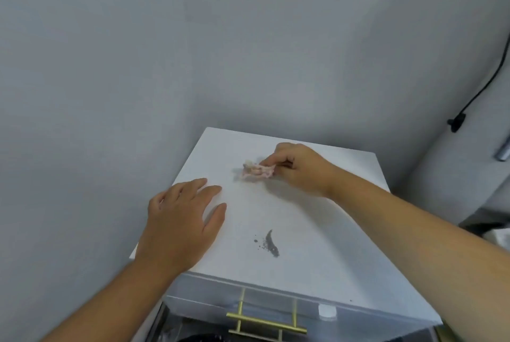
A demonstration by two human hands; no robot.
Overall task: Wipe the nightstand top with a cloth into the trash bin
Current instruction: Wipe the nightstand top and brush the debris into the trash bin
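Observation:
A white nightstand top (pixel 317 203) fills the lower middle of the head view. A small crumpled pinkish cloth (pixel 258 171) lies near its far middle. My right hand (pixel 300 169) pinches the cloth's right end between thumb and fingers. My left hand (pixel 182 225) rests flat and open on the top's left edge. A dark smear of dirt with small specks (pixel 270 243) marks the top nearer the front. A dark opening with black lining (pixel 193 333), possibly the trash bin, shows below the front edge.
Grey walls meet in a corner behind the nightstand. The drawer front has a brass handle (pixel 265 321) and a small white knob (pixel 327 311). A black cable with a plug (pixel 458 119) hangs on the right wall, with a metal rod (pixel 503 151) beside it.

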